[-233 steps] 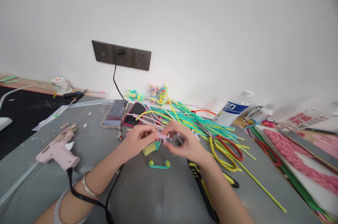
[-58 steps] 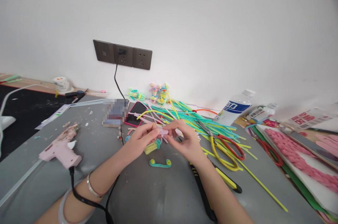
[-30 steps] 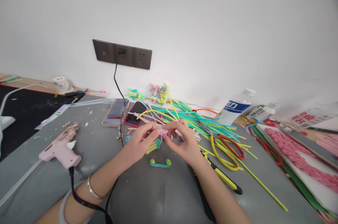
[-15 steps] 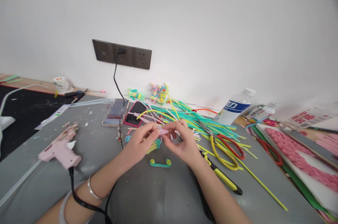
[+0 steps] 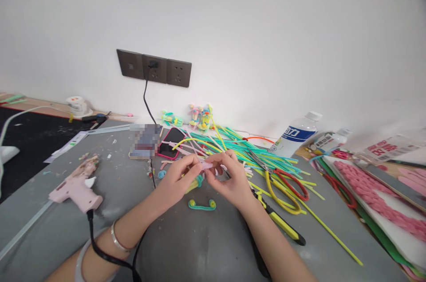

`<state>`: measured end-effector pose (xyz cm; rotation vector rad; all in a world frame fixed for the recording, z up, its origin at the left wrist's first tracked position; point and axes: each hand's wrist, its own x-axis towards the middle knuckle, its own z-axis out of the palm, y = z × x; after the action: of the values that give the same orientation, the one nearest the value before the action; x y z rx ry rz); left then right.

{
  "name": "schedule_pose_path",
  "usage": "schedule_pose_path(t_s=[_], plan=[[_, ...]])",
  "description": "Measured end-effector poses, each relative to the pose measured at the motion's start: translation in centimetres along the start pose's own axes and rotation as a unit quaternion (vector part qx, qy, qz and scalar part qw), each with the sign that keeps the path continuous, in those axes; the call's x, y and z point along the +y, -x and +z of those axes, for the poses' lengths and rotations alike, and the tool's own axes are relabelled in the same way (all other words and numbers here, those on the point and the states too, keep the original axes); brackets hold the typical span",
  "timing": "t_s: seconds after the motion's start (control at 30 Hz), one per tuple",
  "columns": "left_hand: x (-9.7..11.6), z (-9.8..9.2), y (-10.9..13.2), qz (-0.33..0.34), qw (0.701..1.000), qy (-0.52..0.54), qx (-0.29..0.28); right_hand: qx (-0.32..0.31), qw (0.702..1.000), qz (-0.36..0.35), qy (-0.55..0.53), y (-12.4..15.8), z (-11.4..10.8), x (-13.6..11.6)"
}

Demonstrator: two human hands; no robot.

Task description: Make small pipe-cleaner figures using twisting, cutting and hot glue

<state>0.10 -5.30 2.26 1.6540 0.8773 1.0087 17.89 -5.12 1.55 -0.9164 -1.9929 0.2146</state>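
Between my fingertips is a small pink piece of pipe cleaner [image 5: 207, 165], partly hidden. My left hand [image 5: 182, 174] pinches its left end, thumb against forefinger. My right hand [image 5: 229, 178] grips the other side with curled fingers. Just under the left fingers lies a yellow and teal pipe-cleaner piece [image 5: 195, 184], half covered. Closer to me, a teal strip with yellow coiled ends [image 5: 202, 207] rests flat on the grey table. A small blue coil [image 5: 162, 174] sits left of the left hand.
A pink glue gun [image 5: 77, 189] with a black cord lies left. Two phones, one pink-edged [image 5: 171, 142], lie behind my hands. Loose pipe cleaners [image 5: 266, 154], scissors [image 5: 286, 186] and a yellow-black cutter [image 5: 282, 225] spread right. A bottle [image 5: 297, 133] and pipe-cleaner figures [image 5: 200, 118] stand by the wall.
Both hands stay in nearly the same place. The pink piece between the fingertips has shifted very slightly; nothing else has visibly moved.
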Motion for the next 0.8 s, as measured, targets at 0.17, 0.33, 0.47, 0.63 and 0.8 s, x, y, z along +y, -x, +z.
schedule_pose_path(t_s=[0.17, 0.33, 0.47, 0.63, 0.8], plan=[[-0.1, 0.0, -0.1, -0.015, 1.000, 0.007, 0.014, -0.011, 1.000, 0.007, -0.006, 0.1, 0.0, 0.1], [-0.6, -0.4, -0.3, -0.008, 0.998, 0.017, 0.053, -0.134, 0.984, 0.050, -0.103, 0.3, -1.1, 0.5], [-0.9, -0.8, -0.4, -0.019, 0.998, 0.011, 0.067, -0.193, 0.968, 0.123, -0.105, 1.3, -2.7, 1.8], [-1.0, -0.9, -0.5, -0.022, 0.998, -0.018, 0.058, -0.217, 0.953, 0.211, -0.027, 2.5, -4.8, 3.1], [-1.0, -0.8, -0.6, -0.013, 0.998, -0.034, 0.058, -0.206, 0.944, 0.255, 0.032, 3.8, -6.3, 2.4]])
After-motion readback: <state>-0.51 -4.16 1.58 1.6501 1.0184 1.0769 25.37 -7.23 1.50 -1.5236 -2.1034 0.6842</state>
